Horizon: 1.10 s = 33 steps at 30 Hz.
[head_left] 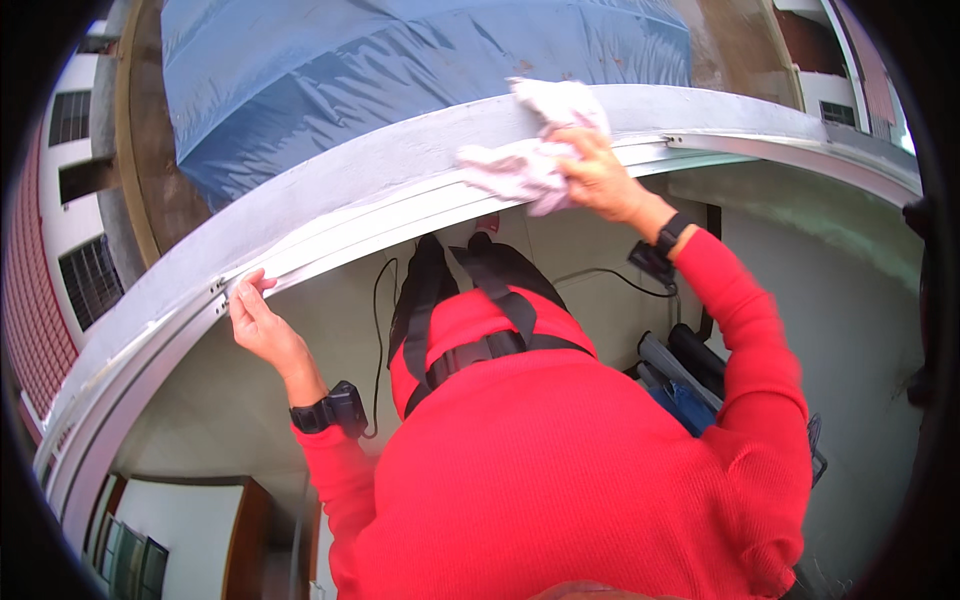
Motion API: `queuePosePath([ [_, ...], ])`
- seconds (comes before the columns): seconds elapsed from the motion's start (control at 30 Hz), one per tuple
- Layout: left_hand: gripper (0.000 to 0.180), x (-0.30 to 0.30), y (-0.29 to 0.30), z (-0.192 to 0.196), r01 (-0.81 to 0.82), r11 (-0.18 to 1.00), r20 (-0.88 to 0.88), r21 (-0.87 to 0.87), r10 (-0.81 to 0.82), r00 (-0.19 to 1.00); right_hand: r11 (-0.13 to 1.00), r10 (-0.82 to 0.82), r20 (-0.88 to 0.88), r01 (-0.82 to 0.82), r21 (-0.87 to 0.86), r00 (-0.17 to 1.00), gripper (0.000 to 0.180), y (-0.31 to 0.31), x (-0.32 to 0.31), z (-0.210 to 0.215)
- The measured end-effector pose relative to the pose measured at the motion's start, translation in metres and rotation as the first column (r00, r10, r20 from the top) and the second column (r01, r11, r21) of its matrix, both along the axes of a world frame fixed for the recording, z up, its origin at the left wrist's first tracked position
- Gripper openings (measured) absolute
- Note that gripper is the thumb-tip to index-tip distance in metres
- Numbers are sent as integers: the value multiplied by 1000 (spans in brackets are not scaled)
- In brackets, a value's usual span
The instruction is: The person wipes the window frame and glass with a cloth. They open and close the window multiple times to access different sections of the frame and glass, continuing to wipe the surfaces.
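Note:
My right hand (598,178) is closed around a crumpled whitish-pink cloth (525,168). The cloth lies across the white window track (360,214) and the grey outer sill (400,145), with part of it hanging over the inner edge. Slight blur shows on this hand and the cloth. Farther left, my left hand (262,325) rests against the inner edge of the track, holding nothing. Its fingers are stretched out and slightly bent, near small dark fittings on the frame. Both wrists wear black straps with small black devices.
Beyond the sill spreads a large blue tarp (420,70), with buildings at the sides. A glass pane edge (710,158) stands in the track at right. Black cables (377,350) hang below. Rolled dark items (690,365) lie right of my body; a white-topped cabinet (180,525) stands lower left.

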<state>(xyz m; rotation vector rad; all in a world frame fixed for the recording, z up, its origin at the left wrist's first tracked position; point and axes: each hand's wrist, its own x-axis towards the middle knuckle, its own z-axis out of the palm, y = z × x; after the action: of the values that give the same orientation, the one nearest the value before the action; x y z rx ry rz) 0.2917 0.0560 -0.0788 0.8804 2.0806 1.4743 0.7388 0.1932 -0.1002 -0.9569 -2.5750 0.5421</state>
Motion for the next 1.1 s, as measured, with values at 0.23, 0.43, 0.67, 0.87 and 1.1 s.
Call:
queuePosePath([
  [0.23,30,26,26,22,231,973,-18,-14,-231,973,668,-741,153,694,269,654,36,-13,-21,-6],
  [0.43,25,90,83,45,565,815,39,130,-574,818,886,-433,-253,461,61,865,34,-49,-103,-5],
  [0.67,18,183,143,68,856,448,25,257,-889,457,826,-528,-149,546,140,836,40,-37,13,41],
  [0.87,14,250,150,71,931,291,83,222,-957,280,412,-889,-209,911,25,408,26,-80,132,63],
  [1.1,51,357,158,97,929,268,-89,256,-950,299,-23,-973,-230,997,80,-4,33,-31,266,63],
])
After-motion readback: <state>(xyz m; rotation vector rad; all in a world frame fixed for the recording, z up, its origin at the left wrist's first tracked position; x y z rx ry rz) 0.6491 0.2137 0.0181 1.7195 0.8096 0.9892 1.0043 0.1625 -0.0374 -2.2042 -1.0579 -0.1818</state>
